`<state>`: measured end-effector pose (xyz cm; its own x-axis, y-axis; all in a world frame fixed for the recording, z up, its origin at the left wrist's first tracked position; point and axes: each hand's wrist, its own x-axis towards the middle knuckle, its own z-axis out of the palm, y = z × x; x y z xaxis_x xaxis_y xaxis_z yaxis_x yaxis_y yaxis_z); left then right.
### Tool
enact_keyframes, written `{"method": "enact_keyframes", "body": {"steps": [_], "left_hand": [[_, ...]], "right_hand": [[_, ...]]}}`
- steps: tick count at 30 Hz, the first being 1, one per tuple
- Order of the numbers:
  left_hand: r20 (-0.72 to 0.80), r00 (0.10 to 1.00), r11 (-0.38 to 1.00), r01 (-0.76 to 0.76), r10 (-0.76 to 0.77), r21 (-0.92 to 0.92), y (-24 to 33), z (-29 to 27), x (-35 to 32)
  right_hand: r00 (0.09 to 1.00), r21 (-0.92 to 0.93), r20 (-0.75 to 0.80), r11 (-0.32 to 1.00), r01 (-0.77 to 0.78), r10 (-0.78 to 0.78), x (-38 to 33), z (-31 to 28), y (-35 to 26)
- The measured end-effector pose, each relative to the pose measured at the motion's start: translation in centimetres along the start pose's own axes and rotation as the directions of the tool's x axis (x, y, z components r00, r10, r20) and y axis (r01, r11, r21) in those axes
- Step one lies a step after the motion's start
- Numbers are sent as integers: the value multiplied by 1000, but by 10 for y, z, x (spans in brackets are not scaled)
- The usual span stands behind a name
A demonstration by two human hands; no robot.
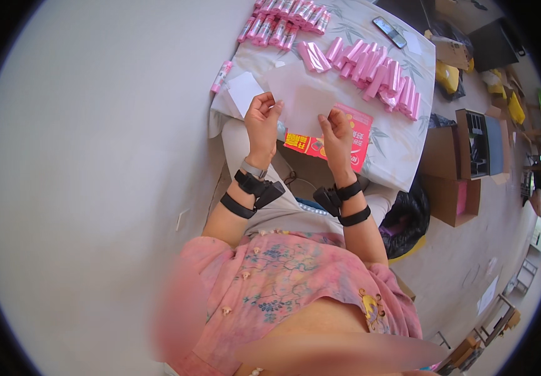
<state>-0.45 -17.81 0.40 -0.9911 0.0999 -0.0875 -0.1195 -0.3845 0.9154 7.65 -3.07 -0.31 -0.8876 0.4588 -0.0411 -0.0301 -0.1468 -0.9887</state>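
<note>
A thin, translucent sheet (305, 94), seemingly plastic film, spans the gap between my hands above the table's near edge. My left hand (263, 119) pinches its left side between thumb and fingers. At its right lower corner, my right hand (338, 131) is closed in a similar pinch. Below the sheet lies a flat red and yellow printed package (357, 141), partly covered by the right hand. Beside the left hand rests a stack of white paper slips (245, 93). One pink roll with a printed label (221, 76) lies at the table's left edge.
Unlabelled pink rolls (370, 67) are heaped across the table's middle and right. Labelled pink rolls (277, 28) sit stacked at the far left. A phone (389, 32) lies at the far right. Cardboard boxes (449, 197) and a black bag (408, 216) stand on the floor to the right.
</note>
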Motion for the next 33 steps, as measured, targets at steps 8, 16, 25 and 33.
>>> {"method": "enact_keyframes", "body": {"steps": [8, 16, 25, 33], "left_hand": [[126, 991, 999, 50, -49, -9, -2, 37, -24], [232, 969, 996, 72, -82, 52, -3, 59, -41], [355, 929, 926, -219, 101, 309, -19, 79, -59], [430, 891, 861, -102, -143, 498, -89, 82, -82]], "right_hand": [[992, 24, -115, 998, 58, -55, -10, -14, -9], [983, 35, -150, 993, 116, -110, -20, -42, -20], [972, -53, -197, 991, 122, -130, -34, -66, -26], [987, 110, -107, 988, -108, 120, -49, -118, 4]]}}
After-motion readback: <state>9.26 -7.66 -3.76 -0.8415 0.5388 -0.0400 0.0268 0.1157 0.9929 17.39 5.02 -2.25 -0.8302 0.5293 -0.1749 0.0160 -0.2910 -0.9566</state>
